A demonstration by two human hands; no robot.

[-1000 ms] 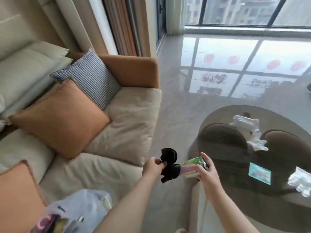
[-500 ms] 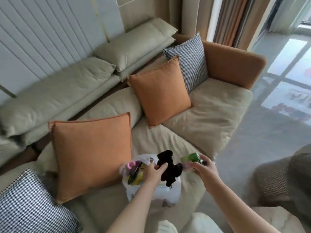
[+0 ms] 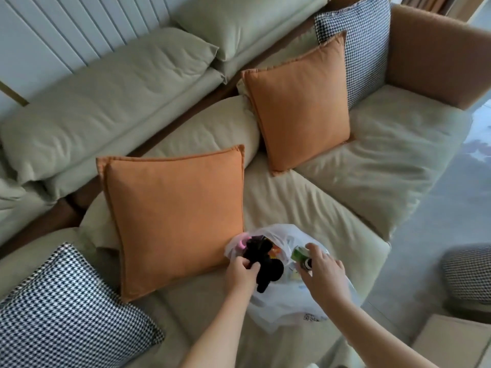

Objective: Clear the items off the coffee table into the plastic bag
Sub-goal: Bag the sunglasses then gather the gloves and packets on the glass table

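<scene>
I'm at the drop-off: my left hand (image 3: 240,272) grips a black soft item (image 3: 267,269) and my right hand (image 3: 322,269) holds a green packet (image 3: 300,254), both over the plastic bag (image 3: 289,301) on the sofa (image 3: 332,208). Next, I judge, let both go inside.

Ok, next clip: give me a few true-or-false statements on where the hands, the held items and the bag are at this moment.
1. The left hand grips a black item. True.
2. The plastic bag lies on the floor. False: it sits on the sofa seat.
3. The right hand holds a green packet over the bag. True.
4. Both hands are empty. False: each holds an item.
5. The bag rests beside an orange cushion. True.
</scene>
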